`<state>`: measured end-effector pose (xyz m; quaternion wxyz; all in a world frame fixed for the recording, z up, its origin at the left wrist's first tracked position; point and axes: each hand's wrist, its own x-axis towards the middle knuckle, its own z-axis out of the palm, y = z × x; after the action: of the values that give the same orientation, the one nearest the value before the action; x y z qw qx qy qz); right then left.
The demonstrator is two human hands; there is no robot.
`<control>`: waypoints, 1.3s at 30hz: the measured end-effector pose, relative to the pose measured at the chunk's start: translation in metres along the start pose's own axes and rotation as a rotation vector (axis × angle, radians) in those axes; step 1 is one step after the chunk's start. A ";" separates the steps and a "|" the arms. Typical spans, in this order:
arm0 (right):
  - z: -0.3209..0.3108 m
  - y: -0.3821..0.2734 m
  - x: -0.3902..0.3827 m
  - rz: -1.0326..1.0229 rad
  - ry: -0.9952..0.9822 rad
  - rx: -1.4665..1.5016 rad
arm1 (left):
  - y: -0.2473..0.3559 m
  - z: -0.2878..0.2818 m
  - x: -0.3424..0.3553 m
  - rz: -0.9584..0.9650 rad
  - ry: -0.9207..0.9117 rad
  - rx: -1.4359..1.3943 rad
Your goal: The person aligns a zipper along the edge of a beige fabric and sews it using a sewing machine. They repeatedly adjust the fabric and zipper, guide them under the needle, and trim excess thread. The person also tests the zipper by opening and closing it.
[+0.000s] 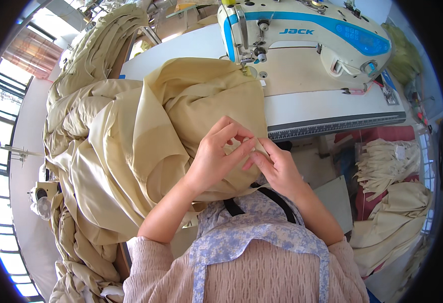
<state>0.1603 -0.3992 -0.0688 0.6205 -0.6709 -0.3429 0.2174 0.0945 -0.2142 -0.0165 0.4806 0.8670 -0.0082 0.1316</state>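
A large tan cloth [150, 136] lies bunched over the table's left part and hangs toward my lap. Its far corner reaches the needle area of the white and blue sewing machine [302, 33]. Over the cloth's near right edge, my left hand [221, 154] and my right hand [282, 169] meet with fingertips pinched together. Between them is a small pale fabric piece [254, 145], partly covered by the fingers. Whether it belongs to the large cloth, I cannot tell.
A ruler strip [337, 125] runs along the table's front edge. Small pink-handled snips [353, 92] lie right of the machine. Bundled cream strips [387, 161] and folded tan cloth [395, 212] sit low at the right. More tan pieces [97, 45] are heaped at the left.
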 end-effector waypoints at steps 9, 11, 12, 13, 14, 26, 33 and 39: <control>0.014 0.021 0.006 -0.192 0.190 -0.246 | -0.016 0.006 0.007 -0.246 -0.095 -0.374; 0.015 0.022 0.004 -0.170 0.184 -0.162 | -0.016 0.006 0.006 -0.270 -0.093 -0.412; 0.015 0.021 0.002 -0.131 0.173 -0.053 | -0.014 0.005 0.007 -0.310 -0.093 -0.424; 0.016 0.021 -0.001 -0.092 0.162 0.056 | -0.012 0.005 0.008 -0.350 -0.093 -0.436; 0.013 0.024 -0.005 -0.041 0.079 0.151 | -0.014 0.006 0.009 -0.316 -0.081 -0.421; 0.009 0.037 -0.024 0.172 -0.004 0.595 | -0.021 -0.006 0.070 -0.295 -0.398 -0.296; -0.015 0.019 0.007 0.226 -0.018 0.688 | -0.007 -0.003 0.060 -0.412 -0.420 -0.157; -0.003 0.039 0.004 0.134 -0.022 0.427 | -0.021 -0.002 0.053 -0.387 -0.283 -0.170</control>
<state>0.1726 -0.3981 -0.1065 0.7289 -0.5432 -0.2503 0.3330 0.1479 -0.1949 -0.0209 0.5621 0.8186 0.0795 -0.0868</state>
